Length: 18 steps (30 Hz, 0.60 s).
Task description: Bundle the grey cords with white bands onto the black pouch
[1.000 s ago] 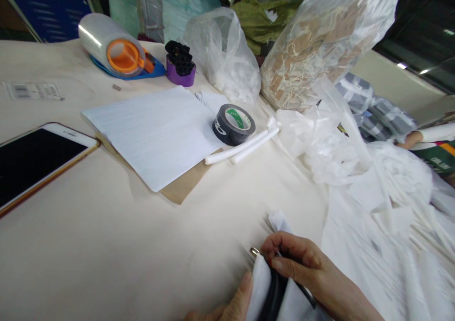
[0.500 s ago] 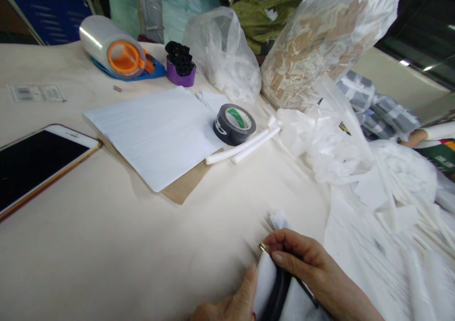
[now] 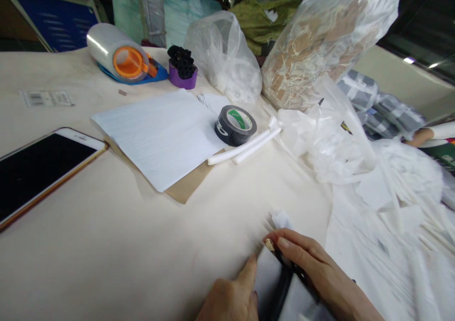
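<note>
At the lower right of the head view, my right hand [image 3: 309, 259] pinches a black strap [image 3: 302, 278] close to its small gold-coloured metal fitting [image 3: 270, 245]. My left hand [image 3: 231, 292] is closed on the left edge of a white wrapping sheet [image 3: 267, 266], its index finger stretched along it. A second black band [image 3: 282, 288] runs between pale sheets toward the bottom edge of the picture, which cuts off the rest of the item. A crumpled white tip [image 3: 281, 218] sticks out beyond my right fingers.
A phone [image 3: 50, 169] lies at left, white paper [image 3: 159, 136] over brown card mid-table. Nearby are a black tape roll [image 3: 235, 125], white tubes [image 3: 245, 149], a tape dispenser [image 3: 124, 58] and a purple roll [image 3: 183, 76]. Plastic bags [image 3: 320, 46] stand behind; clear plastic [image 3: 373, 245] covers the right side.
The gold-coloured fitting has shifted slightly right and up and turned in my right fingers. My left hand has moved a little up and to the right along the white wrapping.
</note>
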Each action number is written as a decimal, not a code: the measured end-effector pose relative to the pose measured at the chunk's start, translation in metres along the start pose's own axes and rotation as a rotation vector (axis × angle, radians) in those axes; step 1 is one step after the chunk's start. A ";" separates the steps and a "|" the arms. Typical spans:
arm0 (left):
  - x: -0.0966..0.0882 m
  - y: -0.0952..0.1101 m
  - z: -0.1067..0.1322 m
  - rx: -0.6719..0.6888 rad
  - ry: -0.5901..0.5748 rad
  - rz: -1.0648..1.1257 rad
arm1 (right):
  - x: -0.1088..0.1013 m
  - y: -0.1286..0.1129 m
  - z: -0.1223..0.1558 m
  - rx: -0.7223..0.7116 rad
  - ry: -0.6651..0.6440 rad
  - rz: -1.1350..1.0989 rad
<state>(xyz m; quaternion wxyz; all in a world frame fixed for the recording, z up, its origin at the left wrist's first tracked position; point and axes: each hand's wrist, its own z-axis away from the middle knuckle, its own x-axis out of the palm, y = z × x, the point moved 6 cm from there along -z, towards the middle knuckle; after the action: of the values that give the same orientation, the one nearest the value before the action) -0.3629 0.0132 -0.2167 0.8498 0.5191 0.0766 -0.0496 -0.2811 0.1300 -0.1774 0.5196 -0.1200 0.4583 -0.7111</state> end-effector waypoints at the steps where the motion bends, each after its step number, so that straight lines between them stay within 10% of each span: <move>1: 0.001 0.000 0.000 -0.007 -0.005 0.004 | 0.002 -0.002 0.000 -0.006 -0.019 0.017; 18: -0.011 0.005 0.026 0.088 -0.137 0.053 | 0.014 0.004 -0.001 0.073 -0.128 -0.088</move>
<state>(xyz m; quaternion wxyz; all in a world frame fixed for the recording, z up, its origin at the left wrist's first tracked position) -0.3712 -0.0073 -0.1982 0.8306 0.5530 0.0023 -0.0658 -0.2851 0.1187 -0.1848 0.5203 -0.1661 0.3921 -0.7402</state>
